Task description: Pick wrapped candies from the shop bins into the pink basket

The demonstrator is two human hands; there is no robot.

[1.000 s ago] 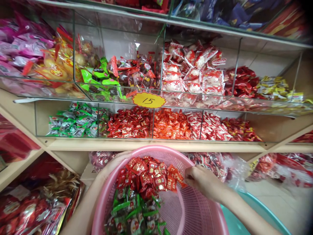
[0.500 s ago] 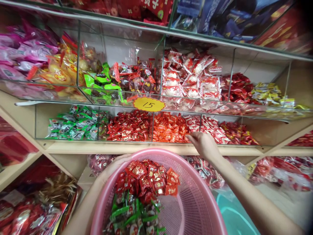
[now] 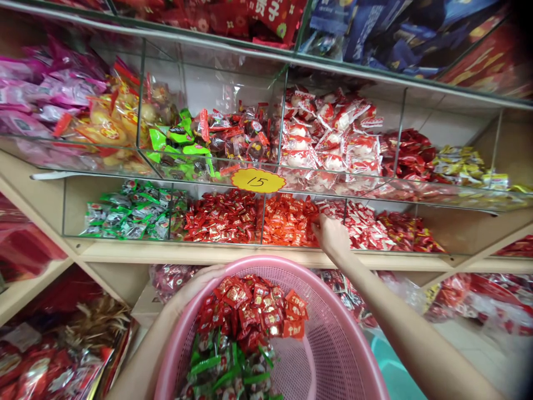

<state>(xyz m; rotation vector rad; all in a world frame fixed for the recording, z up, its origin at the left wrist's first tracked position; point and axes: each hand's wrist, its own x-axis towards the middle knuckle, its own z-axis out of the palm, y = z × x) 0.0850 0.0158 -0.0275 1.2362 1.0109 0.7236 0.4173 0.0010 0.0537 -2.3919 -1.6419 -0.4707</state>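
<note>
A pink plastic basket (image 3: 352,316) stands close in front of me, with red-wrapped candies (image 3: 250,305) and green-and-clear wrapped candies (image 3: 229,364) inside. My left hand (image 3: 200,283) grips its rim on the left side. At the lower shelf, my right hand (image 3: 331,236) reaches over the bin's front edge, beside the orange-wrapped candies (image 3: 287,219). Its fingers are bent and pressed together at the right side of that pile. Whatever lies between the fingertips is hidden.
Red-wrapped candies (image 3: 220,216) and green-and-silver ones (image 3: 133,208) fill neighbouring bins. A yellow price tag (image 3: 258,180) marked 15 hangs above. Red-and-white packets (image 3: 366,225) lie to the right. Below stands a turquoise tub (image 3: 393,366). Glass dividers separate the compartments.
My right hand has moved left and farther in, from the bin's front edge to the orange-wrapped candies. My left hand stays on the basket rim. The view has shifted slightly.
</note>
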